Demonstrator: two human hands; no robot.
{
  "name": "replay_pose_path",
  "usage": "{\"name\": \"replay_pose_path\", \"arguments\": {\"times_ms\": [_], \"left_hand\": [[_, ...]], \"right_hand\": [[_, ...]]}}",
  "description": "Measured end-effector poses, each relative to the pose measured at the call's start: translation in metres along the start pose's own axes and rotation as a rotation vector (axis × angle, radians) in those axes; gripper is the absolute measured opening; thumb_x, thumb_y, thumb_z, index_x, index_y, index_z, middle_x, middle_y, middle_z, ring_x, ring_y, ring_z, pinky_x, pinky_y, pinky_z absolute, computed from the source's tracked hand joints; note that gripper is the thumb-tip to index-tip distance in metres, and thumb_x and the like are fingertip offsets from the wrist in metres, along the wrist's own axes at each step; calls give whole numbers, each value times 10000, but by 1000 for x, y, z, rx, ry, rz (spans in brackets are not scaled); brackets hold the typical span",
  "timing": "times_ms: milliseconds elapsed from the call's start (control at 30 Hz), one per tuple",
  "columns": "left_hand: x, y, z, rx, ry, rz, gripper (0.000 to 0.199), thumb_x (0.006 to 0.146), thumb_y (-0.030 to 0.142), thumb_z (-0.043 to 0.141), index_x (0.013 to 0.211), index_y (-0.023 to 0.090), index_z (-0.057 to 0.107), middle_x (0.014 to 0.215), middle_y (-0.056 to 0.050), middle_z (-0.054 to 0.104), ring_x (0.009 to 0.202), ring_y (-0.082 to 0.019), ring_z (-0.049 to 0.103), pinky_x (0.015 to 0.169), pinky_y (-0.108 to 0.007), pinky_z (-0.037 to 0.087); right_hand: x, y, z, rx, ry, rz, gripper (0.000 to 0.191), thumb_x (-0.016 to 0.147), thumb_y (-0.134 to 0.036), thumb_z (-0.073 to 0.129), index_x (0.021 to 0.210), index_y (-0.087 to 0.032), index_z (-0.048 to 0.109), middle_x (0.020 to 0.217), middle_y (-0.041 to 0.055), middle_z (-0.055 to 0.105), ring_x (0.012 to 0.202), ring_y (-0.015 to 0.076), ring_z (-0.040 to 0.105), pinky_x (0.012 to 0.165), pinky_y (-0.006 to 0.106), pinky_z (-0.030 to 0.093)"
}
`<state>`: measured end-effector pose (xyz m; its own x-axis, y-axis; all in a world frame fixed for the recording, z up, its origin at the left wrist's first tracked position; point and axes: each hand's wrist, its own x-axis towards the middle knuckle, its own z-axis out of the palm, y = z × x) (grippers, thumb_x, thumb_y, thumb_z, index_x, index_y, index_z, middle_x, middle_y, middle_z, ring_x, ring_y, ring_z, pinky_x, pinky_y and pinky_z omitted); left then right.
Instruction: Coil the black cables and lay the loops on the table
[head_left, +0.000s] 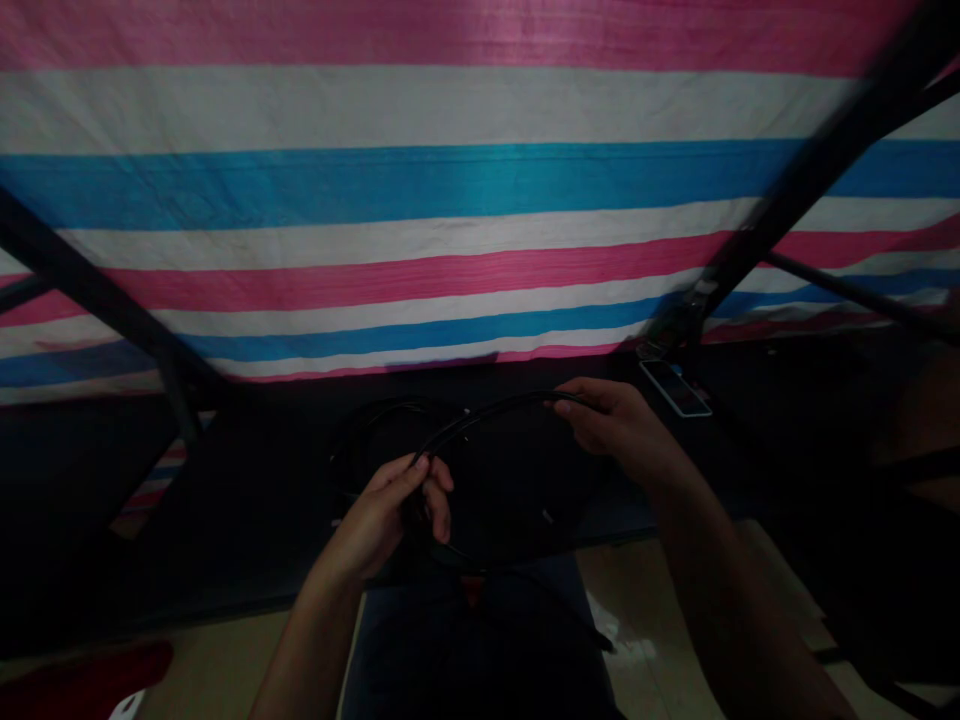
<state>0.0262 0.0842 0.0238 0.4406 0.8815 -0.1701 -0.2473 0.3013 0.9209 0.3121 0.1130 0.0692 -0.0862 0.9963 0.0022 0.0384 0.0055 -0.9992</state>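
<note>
A black cable (495, 408) arches between my two hands above a dark surface (262, 500). My left hand (397, 500) pinches it with thumb and forefinger, the other fingers curled below. Higher and to the right, my right hand (611, 420) grips the same cable between thumb and fingers. From my left hand the cable hangs down over my lap, and a dark plug-like end (602, 640) dangles at the lower right. Behind my left hand lies another loop of black cable (375, 412) on the surface. Dim light hides much of the detail.
A phone (675, 388) lies beyond my right hand, beside a clear crumpled item (660, 335). Dark metal bars (780, 200) slant at both sides before a striped sheet (450, 180). A red item (90, 680) rests on the floor at lower left. Part of another person shows at far right.
</note>
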Motion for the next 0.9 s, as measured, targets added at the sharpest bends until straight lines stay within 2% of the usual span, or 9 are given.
{"name": "replay_pose_path", "arguments": {"times_ms": [133,300,367,433,500,567,733,833,900], "left_hand": [[8,-6,2,-126,66,56,324,938,467,611,1028,159,655,585,1,624,419,-120,523,439,-228,387],[23,-31,15,-403,164,142,515,837,656,681,1048,188,631,582,60,531,446,-86,437,491,-243,425],[25,-48,23,-396,277,211,575,786,691,715,1094,218,604,622,57,551,506,-107,490,506,-245,438],[25,-65,32,-353,461,256,541,724,581,833,1057,228,593,669,64,566,542,-99,510,516,-228,436],[23,-82,41,-357,621,234,508,663,449,911,984,218,592,720,71,572,541,-74,495,507,-212,420],[21,-95,49,-423,697,156,482,651,444,911,927,202,598,745,67,573,543,-67,495,504,-214,419],[21,-109,66,-537,719,-84,494,714,540,839,968,167,637,914,-41,695,741,-150,669,603,-249,491],[23,-97,71,-651,620,-150,492,769,530,798,1041,160,620,889,-82,735,757,-206,720,641,-281,517],[24,-82,71,-698,566,-103,497,788,506,793,1086,153,609,769,-62,726,743,-216,727,687,-297,537]], "right_hand": [[7,0,11,238,154,-14,254,719,-366,830,814,-167,704,495,-104,398,381,26,228,358,188,134],[16,-6,20,452,198,-53,163,780,-316,771,839,-177,712,502,-134,253,396,34,122,346,188,103],[17,-10,25,479,224,-90,139,795,-307,760,835,-183,710,506,-131,248,401,37,117,345,186,111],[16,-12,32,487,257,-124,136,791,-303,768,834,-187,712,506,-129,253,402,37,126,347,181,119],[14,-14,40,475,264,-137,147,781,-304,782,842,-186,719,497,-128,269,396,34,143,349,176,125],[10,-14,49,454,246,-139,161,779,-312,790,857,-186,728,483,-128,283,384,31,157,351,173,133],[-3,-8,69,463,272,-202,162,796,-338,794,860,-207,723,462,-131,283,368,32,166,352,171,148],[-14,-3,77,469,308,-229,161,816,-354,788,872,-220,718,468,-128,286,372,38,165,353,177,162],[-23,0,79,486,328,-225,156,840,-371,773,877,-232,712,480,-125,277,378,40,158,361,181,176]]}}
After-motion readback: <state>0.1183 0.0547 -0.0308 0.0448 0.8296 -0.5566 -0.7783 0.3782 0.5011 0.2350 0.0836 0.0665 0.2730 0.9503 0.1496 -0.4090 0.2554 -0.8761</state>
